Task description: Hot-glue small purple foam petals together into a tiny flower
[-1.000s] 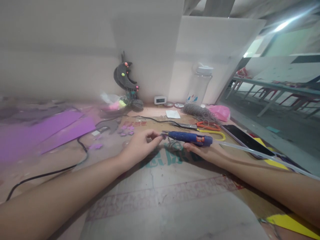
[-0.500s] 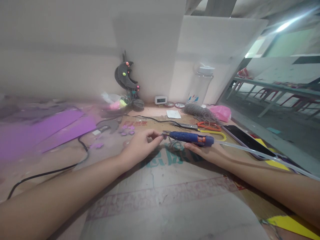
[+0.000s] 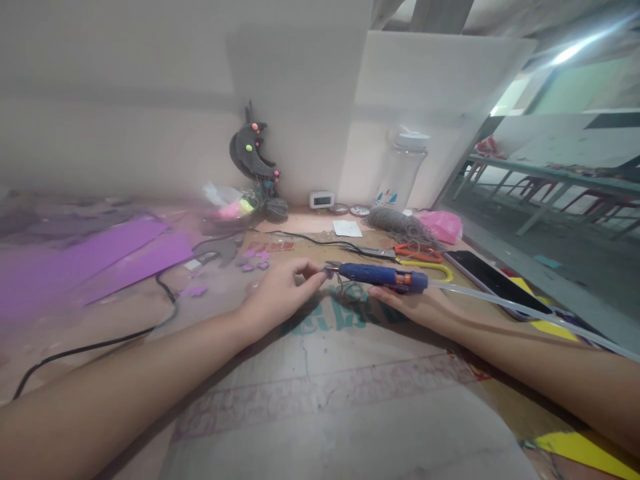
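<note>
My right hand (image 3: 400,301) is wrapped round a blue hot glue gun (image 3: 373,275), which lies level with its metal tip pointing left. A long clear glue stick (image 3: 500,298) runs out of its back end over my right forearm. My left hand (image 3: 290,287) is closed in a pinch at the tip, on a small dark purplish piece (image 3: 330,271) too small to make out well. Grey yarn strands (image 3: 343,288) hang just below the nozzle. Several small purple cut-out shapes (image 3: 257,255) lie beyond my left hand.
Scissors with orange handles (image 3: 425,253), yellow handles (image 3: 435,269), grey yarn (image 3: 397,223) and a phone (image 3: 493,277) lie at right. Purple sheets (image 3: 135,257) and a black cord (image 3: 95,345) are at left. At the back stand a clear bottle (image 3: 400,173) and a white digital clock (image 3: 321,199).
</note>
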A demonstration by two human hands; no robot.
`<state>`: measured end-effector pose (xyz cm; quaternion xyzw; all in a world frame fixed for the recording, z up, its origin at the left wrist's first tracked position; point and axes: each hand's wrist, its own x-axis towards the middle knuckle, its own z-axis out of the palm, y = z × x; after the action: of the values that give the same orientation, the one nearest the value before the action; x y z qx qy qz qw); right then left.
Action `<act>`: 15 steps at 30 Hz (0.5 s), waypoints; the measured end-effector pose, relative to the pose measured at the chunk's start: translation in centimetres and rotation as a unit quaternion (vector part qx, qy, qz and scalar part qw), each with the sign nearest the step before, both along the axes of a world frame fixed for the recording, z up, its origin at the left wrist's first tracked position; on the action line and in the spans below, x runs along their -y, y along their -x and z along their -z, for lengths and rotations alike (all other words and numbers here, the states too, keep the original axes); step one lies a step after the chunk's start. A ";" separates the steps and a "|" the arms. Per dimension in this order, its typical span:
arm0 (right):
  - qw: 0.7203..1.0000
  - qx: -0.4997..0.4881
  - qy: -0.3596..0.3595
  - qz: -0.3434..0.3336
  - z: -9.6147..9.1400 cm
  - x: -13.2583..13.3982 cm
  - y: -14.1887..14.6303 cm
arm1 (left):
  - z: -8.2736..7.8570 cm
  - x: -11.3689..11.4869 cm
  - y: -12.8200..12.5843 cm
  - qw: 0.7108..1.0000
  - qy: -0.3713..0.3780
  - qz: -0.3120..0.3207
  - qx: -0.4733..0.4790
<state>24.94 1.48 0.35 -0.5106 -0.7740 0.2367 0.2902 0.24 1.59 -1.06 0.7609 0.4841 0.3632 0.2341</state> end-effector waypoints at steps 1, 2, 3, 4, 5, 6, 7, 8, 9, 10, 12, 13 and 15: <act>1.000 0.006 0.002 0.007 0.0 0.0 0.0 | 0.0 0.0 0.0 1.000 0.000 0.000 0.000; 1.000 0.012 0.004 0.009 0.0 0.0 -0.1 | -0.1 0.0 0.0 1.000 -0.001 0.000 0.000; 1.000 0.015 0.003 0.006 0.1 0.0 -0.1 | -0.1 0.0 0.0 1.000 0.000 -0.001 0.000; 1.000 0.013 -0.001 -0.001 0.1 -0.1 -0.1 | -0.1 0.0 0.0 1.000 0.001 -0.002 0.000; 1.000 0.009 -0.005 -0.009 0.1 -0.1 -0.1 | -0.2 0.1 0.0 1.000 0.003 -0.003 -0.001; 1.000 0.006 -0.005 -0.017 0.1 -0.1 -0.1 | -0.2 0.0 0.0 1.000 0.004 -0.003 -0.001; 1.000 0.005 -0.003 -0.020 0.1 -0.1 -0.1 | -0.2 0.0 0.0 1.000 0.003 -0.004 -0.003; 1.000 0.003 0.000 -0.019 0.1 -0.1 -0.1 | -0.2 0.0 0.0 1.000 0.003 -0.004 -0.004; 1.000 0.001 0.001 -0.016 0.1 -0.1 -0.1 | -0.2 0.0 0.0 1.000 0.002 -0.006 -0.005; 1.000 -0.002 0.000 -0.010 0.1 -0.1 0.0 | -0.2 0.0 0.0 1.000 0.002 -0.006 -0.005; 1.000 -0.005 -0.001 0.000 0.1 0.0 0.0 | -0.1 0.0 0.0 1.000 0.003 -0.007 -0.003; 1.000 -0.005 -0.001 0.003 0.1 0.1 0.0 | -0.1 0.0 0.0 1.000 0.003 -0.007 -0.001; 1.000 0.003 0.005 0.008 0.1 0.1 0.0 | -0.1 0.0 -0.1 1.000 0.004 -0.006 0.003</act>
<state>24.96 1.40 0.25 -0.5192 -0.7694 0.2366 0.2872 0.30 1.62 -0.95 0.7557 0.4894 0.3651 0.2368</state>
